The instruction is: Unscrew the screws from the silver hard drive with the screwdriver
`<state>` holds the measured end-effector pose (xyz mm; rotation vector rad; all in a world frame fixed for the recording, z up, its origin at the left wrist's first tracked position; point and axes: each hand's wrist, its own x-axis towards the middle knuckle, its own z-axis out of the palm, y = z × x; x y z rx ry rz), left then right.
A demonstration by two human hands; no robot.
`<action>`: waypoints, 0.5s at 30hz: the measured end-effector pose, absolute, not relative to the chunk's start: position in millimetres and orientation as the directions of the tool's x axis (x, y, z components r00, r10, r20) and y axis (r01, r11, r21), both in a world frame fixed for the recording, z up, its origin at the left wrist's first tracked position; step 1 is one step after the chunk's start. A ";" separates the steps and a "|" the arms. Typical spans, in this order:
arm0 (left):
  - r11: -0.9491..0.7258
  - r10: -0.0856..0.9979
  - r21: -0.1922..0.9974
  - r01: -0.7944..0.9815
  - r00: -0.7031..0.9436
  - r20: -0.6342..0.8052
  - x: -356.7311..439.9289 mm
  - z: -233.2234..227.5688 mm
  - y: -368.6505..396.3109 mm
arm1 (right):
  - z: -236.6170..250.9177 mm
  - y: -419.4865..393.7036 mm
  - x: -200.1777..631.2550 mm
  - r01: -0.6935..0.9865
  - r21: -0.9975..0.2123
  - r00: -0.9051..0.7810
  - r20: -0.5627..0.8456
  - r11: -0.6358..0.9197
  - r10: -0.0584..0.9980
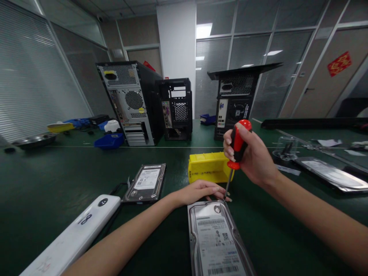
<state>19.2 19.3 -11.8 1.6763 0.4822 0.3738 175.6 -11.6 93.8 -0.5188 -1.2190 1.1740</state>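
right hand: the right hand (253, 157) has its grip wrapped tight round the red and black handle of a screwdriver (237, 147), fingers curled shut on it, thumb side up. Shaft angles down and a bit left.

screwdriver tip: lands at the far right corner of the silver metal hard drive w/ a white label (217, 239), right next to the fingertips of the other hand. Can't tell if the tip actually sits in a screw, too small.

left hand: the left hand (199, 191) lies flat, palm down, fingers stretched out and together, resting on the far edge of that drive. Grip is spread flat, not pinching anything, just pressing on the top end.

hard drive: flat on the dark green table (43, 184), label side up, close to the person, centre-bottom of view.

2nd drive: another silver hard drive w/ a white sticker (146, 182) lies to the left, well apart from the 1st, black cable beside it.

yellow bin: yellow plastic parts bin (208, 166) just behind the left hand, near the screwdriver handle.

white thing: long white plastic device w/ a round dark button (77, 234) at bottom left, angled.

background: 3 PC tower cases at the far side of the table, backs facing the cam, e.g. the grey-backed tower (130, 103). Blue plastic tray (109, 141) beside it.
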 end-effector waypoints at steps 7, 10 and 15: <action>-0.125 0.532 0.987 0.106 0.847 -0.024 18.9 -11.3 18.8 | 94.4 -11.0 180.9 -0.462 -0.827 -0.166 0.437 0.321 0.884; -0.129 0.537 0.984 0.123 0.843 -0.035 19.5 -12.3 19.1 | 94.5 -10.9 179.7 -0.476 -0.815 -0.161 0.450 0.330 0.879; -0.101 0.542 0.985 0.140 0.838 -0.064 20.4 -14.0 19.7 | 94.9 -11.5 175.7 -0.412 -0.835 -0.095 0.438 0.365 0.894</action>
